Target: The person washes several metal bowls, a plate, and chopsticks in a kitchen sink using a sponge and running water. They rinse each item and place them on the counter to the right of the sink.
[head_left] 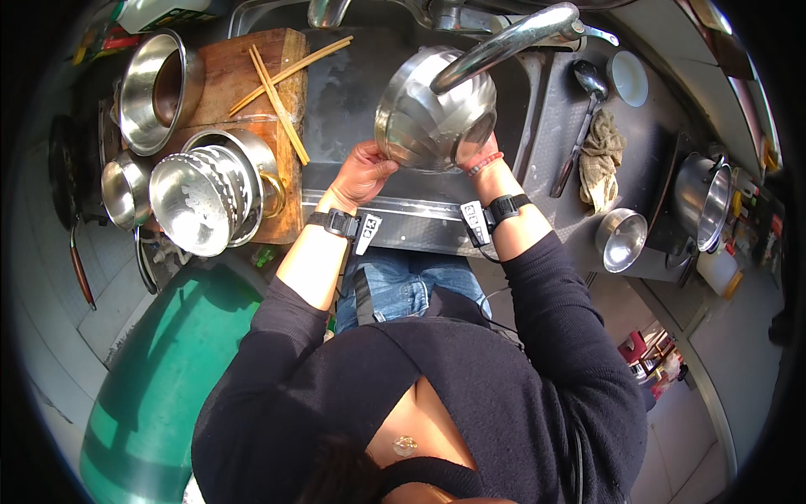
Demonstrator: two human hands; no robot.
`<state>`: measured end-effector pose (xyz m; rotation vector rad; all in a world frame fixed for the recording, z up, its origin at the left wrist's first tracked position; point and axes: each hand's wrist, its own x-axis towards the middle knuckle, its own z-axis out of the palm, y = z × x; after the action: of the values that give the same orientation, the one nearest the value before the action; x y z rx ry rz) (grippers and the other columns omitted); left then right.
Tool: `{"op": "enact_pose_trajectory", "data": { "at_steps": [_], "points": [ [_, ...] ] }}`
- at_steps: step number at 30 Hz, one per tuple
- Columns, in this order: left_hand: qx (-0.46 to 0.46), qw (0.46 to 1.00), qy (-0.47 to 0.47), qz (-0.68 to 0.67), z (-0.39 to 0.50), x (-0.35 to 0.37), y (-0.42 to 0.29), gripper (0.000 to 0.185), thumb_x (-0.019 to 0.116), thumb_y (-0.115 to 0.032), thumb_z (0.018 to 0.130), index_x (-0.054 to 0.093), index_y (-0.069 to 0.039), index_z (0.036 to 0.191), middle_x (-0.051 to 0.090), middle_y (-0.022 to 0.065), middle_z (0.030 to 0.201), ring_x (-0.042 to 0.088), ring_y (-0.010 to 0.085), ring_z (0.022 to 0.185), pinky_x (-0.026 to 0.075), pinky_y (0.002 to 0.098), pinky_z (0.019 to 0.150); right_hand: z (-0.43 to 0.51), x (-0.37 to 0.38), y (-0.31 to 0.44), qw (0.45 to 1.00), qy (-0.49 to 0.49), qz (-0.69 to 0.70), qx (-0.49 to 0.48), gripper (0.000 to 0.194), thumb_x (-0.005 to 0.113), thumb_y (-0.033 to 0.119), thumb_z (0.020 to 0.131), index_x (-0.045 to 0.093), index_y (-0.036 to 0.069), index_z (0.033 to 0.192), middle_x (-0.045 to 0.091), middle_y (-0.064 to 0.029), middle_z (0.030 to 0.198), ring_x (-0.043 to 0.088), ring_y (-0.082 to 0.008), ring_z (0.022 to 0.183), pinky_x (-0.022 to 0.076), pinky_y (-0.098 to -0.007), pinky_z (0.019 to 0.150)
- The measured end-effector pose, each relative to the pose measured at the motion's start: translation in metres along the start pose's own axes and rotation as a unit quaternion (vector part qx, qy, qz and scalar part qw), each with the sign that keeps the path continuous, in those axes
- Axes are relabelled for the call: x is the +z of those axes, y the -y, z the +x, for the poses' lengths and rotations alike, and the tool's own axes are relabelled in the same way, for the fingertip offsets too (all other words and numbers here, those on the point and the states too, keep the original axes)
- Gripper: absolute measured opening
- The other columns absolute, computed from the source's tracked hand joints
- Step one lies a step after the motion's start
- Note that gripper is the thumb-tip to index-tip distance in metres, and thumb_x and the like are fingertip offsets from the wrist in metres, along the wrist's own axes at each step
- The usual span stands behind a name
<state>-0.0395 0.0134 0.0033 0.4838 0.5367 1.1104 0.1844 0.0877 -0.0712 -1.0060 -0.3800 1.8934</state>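
Observation:
Over the sink (346,107), a fluted stainless steel bowl (428,113) is tilted under the metal faucet (510,44), its outside facing up. My left hand (366,170) pinches the bowl's near left rim between thumb and fingers. My right hand (482,151) supports its lower right side, with the fingers partly hidden behind the metal. Whether water is running cannot be told. A wooden cutting board (252,69) lies left of the basin, with wooden chopsticks (277,104) across its edge. On the board's near part, a stack of wet metal bowls (192,201) rests inside a larger steel pot (252,145).
Left are a large metal basin (151,94), a small saucepan (123,192) and a green tub (170,372) below. Right of the sink lie a ladle (579,120), a crumpled cloth (601,160), a pale bowl (628,78), a small metal bowl (621,239) and a steel pot (696,192).

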Motion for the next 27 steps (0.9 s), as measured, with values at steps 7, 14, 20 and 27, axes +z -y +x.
{"op": "enact_pose_trajectory", "data": {
  "at_steps": [7,14,20,27],
  "points": [
    [-0.163,0.975,-0.048,-0.143,0.006,0.002,-0.045,0.027,0.065,-0.022,0.09,0.059,-0.004,0.109,0.064,0.0148,0.11,0.06,0.0326,0.109,0.047,0.0658,0.088,0.041,-0.012,0.056,0.98,-0.042,-0.138,0.14,0.031,0.052,0.026,0.094,0.065,-0.001,0.104,0.068,-0.0111,0.101,0.065,-0.0256,0.096,0.0511,-0.0376,0.085],
    [-0.185,0.975,-0.12,0.037,0.018,0.006,-0.043,0.035,0.069,-0.03,0.088,0.056,-0.002,0.104,0.065,0.0165,0.101,0.066,0.0318,0.092,0.056,0.0567,0.079,0.035,0.058,0.088,0.757,0.126,-0.535,-0.353,0.021,0.053,0.015,0.092,0.067,0.0,0.096,0.068,-0.0169,0.099,0.064,-0.0323,0.092,0.0506,-0.0343,0.082],
    [-0.101,0.953,-0.189,0.213,0.017,0.021,-0.01,0.03,0.061,-0.028,0.094,0.06,0.002,0.099,0.066,0.0144,0.098,0.068,0.0263,0.087,0.06,0.0477,0.073,-0.03,0.121,0.053,0.619,0.122,-0.661,-0.406,0.032,0.054,0.023,0.09,0.066,0.012,0.118,0.06,-0.0084,0.127,0.046,-0.0323,0.129,0.0301,-0.0475,0.11],
    [-0.048,0.961,-0.135,-0.235,0.001,0.039,-0.011,0.032,0.055,-0.036,0.095,0.063,-0.007,0.104,0.067,0.0151,0.108,0.059,0.0416,0.11,0.038,0.0756,0.092,0.023,0.087,0.076,0.98,-0.016,-0.195,0.043,0.035,0.044,0.024,0.098,0.062,0.003,0.12,0.067,-0.0097,0.106,0.063,-0.0144,0.093,0.0508,-0.0285,0.083]
  ]
}}
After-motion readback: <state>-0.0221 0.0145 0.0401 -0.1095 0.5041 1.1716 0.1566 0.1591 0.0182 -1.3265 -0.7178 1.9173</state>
